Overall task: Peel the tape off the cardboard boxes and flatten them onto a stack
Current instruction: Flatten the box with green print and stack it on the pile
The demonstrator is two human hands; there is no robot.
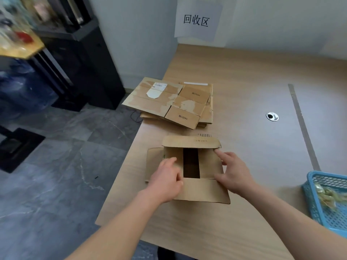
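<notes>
A small brown cardboard box [203,190] sits on the wooden table [244,94] in front of me, its flaps spread outward and a dark gap showing between the two inner flaps. My left hand [167,182] grips the left inner flap, fingers curled over its edge. My right hand [233,173] rests on the right inner flap, with its forefinger reaching to the far right corner. Beyond the box lies a stack of flattened cardboard boxes [172,102], at the table's left edge and hanging partly over it.
A blue plastic basket [315,201] holding crumpled strips of tape stands at the right edge. A round metal cable hole [272,116] and a grey strip [302,124] mark the table. A paper sign [196,20] hangs on the wall. Black furniture stands left on the grey floor.
</notes>
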